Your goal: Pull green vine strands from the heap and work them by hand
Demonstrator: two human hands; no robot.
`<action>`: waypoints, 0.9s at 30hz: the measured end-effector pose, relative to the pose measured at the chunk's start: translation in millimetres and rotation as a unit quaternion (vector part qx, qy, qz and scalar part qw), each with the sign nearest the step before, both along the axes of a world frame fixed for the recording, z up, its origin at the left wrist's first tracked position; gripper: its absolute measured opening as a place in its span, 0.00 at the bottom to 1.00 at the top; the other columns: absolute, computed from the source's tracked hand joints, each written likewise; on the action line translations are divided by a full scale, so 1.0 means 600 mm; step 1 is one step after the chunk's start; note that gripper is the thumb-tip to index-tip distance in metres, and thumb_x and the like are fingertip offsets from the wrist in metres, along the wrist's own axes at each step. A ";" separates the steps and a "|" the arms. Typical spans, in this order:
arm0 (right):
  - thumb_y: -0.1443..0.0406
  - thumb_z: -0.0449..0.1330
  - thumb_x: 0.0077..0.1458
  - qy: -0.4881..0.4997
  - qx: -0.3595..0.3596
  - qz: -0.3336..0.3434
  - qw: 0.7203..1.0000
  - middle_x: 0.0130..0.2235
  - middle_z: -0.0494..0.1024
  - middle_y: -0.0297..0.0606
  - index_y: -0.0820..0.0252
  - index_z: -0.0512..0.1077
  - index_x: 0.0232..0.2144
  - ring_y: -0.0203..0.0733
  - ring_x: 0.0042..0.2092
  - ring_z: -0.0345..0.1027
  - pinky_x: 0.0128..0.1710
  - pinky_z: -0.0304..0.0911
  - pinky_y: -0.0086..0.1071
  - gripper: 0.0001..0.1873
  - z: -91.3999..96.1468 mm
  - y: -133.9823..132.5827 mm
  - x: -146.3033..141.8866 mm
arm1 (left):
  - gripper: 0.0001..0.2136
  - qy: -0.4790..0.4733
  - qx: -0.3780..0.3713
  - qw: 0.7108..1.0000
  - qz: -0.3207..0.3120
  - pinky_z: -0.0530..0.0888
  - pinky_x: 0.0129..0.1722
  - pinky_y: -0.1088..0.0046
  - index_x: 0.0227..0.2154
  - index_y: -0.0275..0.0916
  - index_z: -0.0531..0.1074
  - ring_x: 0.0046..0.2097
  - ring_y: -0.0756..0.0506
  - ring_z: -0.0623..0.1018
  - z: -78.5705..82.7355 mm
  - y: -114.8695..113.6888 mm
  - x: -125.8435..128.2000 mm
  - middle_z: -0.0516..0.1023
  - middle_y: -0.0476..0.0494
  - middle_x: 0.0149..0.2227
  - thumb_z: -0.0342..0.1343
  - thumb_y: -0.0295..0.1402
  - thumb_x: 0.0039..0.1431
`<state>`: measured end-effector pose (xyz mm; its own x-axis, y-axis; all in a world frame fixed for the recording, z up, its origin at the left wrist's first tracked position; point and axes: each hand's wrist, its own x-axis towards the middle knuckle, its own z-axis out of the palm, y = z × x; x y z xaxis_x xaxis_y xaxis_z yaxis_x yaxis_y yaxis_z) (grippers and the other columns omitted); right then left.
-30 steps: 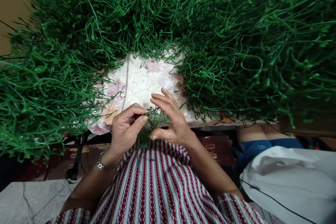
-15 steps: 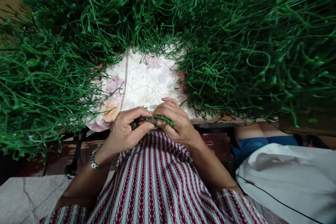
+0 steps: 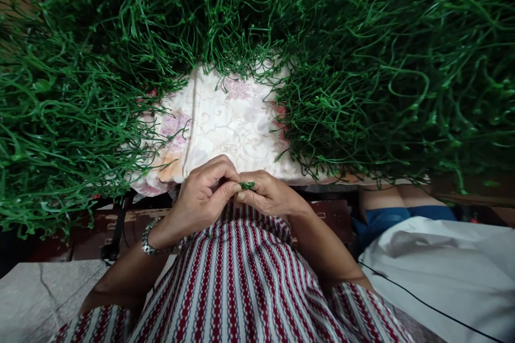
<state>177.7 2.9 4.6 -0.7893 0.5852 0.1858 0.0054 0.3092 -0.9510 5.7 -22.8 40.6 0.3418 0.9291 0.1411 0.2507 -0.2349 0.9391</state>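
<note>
Close together over my lap, at the near edge of the cloth, are my left hand (image 3: 207,190) and my right hand (image 3: 267,193). Between them is a small bunch of thin green stems (image 3: 247,185), of which only a short piece shows. My right thumb and fingers close around it. The thumb and forefinger of my left hand pinch at its left end, against the right fingertips. The rest of the bunch is hidden by my fingers. Beyond both hands lies a flowered white cloth (image 3: 225,128).
A large heap of thin, curling green stems with small bud-like tips (image 3: 354,75) surrounds the cloth at left, back and right. To the right are another person's knees in blue shorts (image 3: 410,217) and a white sheet or bag (image 3: 442,268) with a black cord (image 3: 422,297) across it.
My hands have come closer together, and less of the green bunch shows between them. The right hand has turned, its fingers now lower and folded around the stems.
</note>
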 end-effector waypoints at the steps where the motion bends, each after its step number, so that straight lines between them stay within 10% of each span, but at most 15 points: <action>1: 0.57 0.47 0.62 0.000 -0.003 -0.006 1.000 0.24 0.67 0.32 0.65 0.65 0.27 0.28 0.26 0.60 0.26 0.57 0.22 0.19 0.000 0.001 0.000 | 0.05 0.002 -0.009 1.000 0.007 0.64 0.31 0.73 0.26 0.38 0.65 0.31 0.50 0.67 -0.001 -0.002 -0.001 0.66 0.49 0.28 0.50 0.26 0.57; 12: 0.61 0.56 0.57 -0.033 0.200 -0.180 0.962 0.34 0.73 0.41 0.64 0.67 0.38 0.39 0.38 0.65 0.40 0.61 0.33 0.11 0.008 -0.006 -0.002 | 0.05 0.122 0.032 0.991 0.037 0.63 0.28 0.79 0.27 0.38 0.63 0.27 0.54 0.65 -0.001 -0.008 -0.006 0.65 0.53 0.25 0.49 0.24 0.57; 27: 0.63 0.47 0.62 -0.175 0.304 -0.118 0.929 0.21 0.64 0.31 0.60 0.62 0.25 0.31 0.23 0.55 0.24 0.50 0.29 0.14 0.037 -0.041 0.077 | 0.09 0.172 0.146 0.971 -0.085 0.67 0.28 0.74 0.30 0.39 0.71 0.27 0.50 0.72 0.022 -0.018 -0.068 0.75 0.50 0.25 0.49 0.20 0.53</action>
<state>224.0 -21.7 27.0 -0.7268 0.6203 0.2949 0.4169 0.7397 -0.5283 -35.1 -33.5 53.6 0.5605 0.7926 0.2403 0.4711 -0.5437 0.6946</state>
